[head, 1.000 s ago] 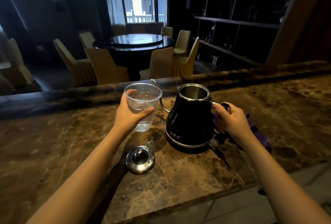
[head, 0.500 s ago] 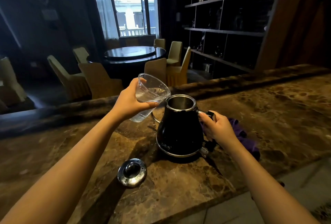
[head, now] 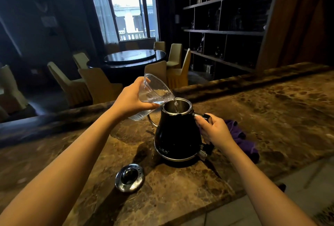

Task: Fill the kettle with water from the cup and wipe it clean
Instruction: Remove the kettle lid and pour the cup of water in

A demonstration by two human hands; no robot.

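A black kettle (head: 176, 135) with a steel rim stands open on the brown marble counter (head: 271, 110). My left hand (head: 132, 99) grips a clear plastic cup (head: 155, 92), tilted steeply over the kettle's mouth, and a thin stream of water runs from its lip into the opening. My right hand (head: 214, 131) is closed around the kettle's handle on its right side. The kettle's steel lid (head: 129, 178) lies on the counter in front, to the left. A purple cloth (head: 242, 141) lies crumpled behind my right hand, partly hidden by it.
The counter's raised back ledge (head: 235, 81) runs behind the kettle. Its front edge (head: 207, 206) lies close to me, with grey floor below. Beyond are a round dark table (head: 133, 58) with covered chairs and dark shelving (head: 226, 32) at the right.
My left hand has lifted the cup from the counter, carried it right over the kettle's mouth and tipped it; water now pours in. My right hand stays on the handle.
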